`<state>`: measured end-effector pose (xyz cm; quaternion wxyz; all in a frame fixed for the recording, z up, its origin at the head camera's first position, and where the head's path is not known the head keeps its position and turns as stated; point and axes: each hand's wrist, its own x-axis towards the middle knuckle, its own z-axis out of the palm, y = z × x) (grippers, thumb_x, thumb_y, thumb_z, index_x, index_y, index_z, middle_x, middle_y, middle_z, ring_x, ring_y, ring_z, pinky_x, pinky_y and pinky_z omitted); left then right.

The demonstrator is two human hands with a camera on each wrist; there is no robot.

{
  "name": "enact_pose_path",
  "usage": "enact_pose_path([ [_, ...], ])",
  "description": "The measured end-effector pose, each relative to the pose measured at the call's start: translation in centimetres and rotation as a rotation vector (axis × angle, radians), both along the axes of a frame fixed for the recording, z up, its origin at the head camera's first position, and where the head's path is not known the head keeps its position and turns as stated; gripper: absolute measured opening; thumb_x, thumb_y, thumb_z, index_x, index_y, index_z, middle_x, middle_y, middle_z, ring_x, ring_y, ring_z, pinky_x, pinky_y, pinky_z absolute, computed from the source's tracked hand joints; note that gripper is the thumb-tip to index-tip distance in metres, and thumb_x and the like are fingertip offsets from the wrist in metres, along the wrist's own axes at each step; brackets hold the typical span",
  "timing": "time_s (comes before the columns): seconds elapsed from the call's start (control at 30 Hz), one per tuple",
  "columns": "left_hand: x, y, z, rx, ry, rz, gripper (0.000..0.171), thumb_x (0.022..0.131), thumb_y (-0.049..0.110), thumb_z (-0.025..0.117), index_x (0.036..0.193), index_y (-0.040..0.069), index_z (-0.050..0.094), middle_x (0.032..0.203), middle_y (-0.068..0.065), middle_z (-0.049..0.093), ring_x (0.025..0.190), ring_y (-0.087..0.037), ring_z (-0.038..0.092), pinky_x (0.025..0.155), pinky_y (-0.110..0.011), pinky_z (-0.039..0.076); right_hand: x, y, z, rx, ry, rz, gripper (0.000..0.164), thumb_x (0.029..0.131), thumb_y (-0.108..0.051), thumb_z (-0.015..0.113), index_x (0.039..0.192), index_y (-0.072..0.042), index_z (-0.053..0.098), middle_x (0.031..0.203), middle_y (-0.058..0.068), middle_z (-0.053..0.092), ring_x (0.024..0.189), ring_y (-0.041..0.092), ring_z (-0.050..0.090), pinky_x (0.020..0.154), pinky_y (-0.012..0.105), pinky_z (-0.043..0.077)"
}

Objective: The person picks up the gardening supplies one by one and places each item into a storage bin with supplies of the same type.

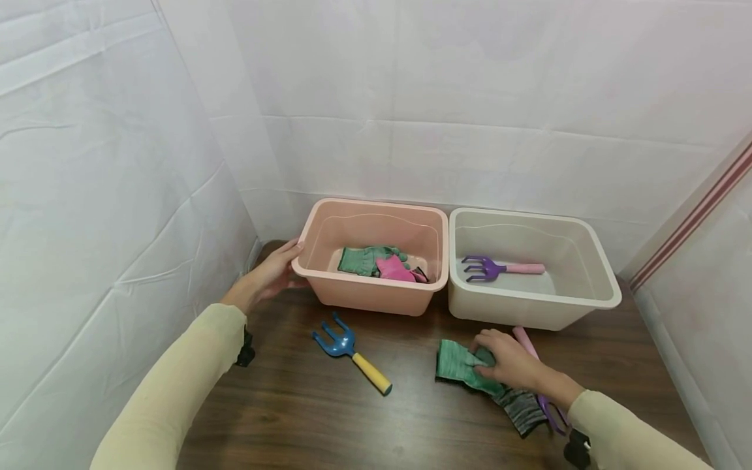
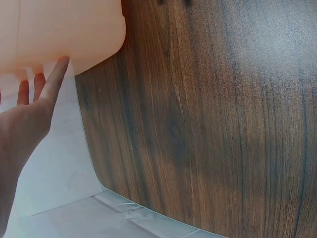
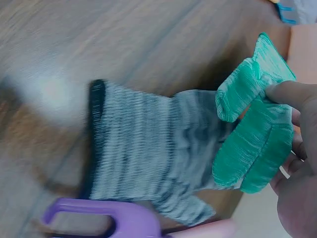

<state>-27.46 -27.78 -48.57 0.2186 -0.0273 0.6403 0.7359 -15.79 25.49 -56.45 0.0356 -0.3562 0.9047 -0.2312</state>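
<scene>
My left hand [image 1: 271,273] rests its extended fingers against the left end of the pink bin [image 1: 370,297], at the rim and outer wall. Inside that bin lie a green glove [image 1: 358,261] and a pink glove [image 1: 395,267]. Over the table at the right, my right hand [image 1: 508,359] pinches another green glove [image 3: 255,144] between thumb and fingers. Beneath it lies a grey knitted glove [image 3: 138,144] with a dark cuff. Beside the grey glove is a garden tool with a purple head [image 3: 124,215] and pink handle [image 1: 525,341], partly hidden by my right hand.
A cream bin [image 1: 529,307] stands right of the pink one, holding a purple hand fork [image 1: 490,268] with a pink handle. A blue hand fork [image 1: 342,341] with a yellow handle lies in front of the bins. White sheeting [image 1: 388,156] hangs behind and at the sides.
</scene>
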Motion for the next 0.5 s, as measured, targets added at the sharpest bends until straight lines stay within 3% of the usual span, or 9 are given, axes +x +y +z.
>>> enact_pose_path([
  [0.5, 0.1, -0.1, 0.0, -0.021, 0.018, -0.034, 0.066, 0.118, 0.037, 0.037, 0.172, 0.018, 0.006, 0.176, -0.016, 0.016, 0.160, -0.037, 0.018, 0.118, -0.074, 0.029, -1.7, -3.1, 5.3, -0.044, -0.035, 0.018, 0.023, 0.091, -0.019, 0.087, 0.108, -0.020, 0.072, 0.103, -0.010, 0.067, 0.094, 0.010, 0.063, 0.084, 0.039, 0.056],
])
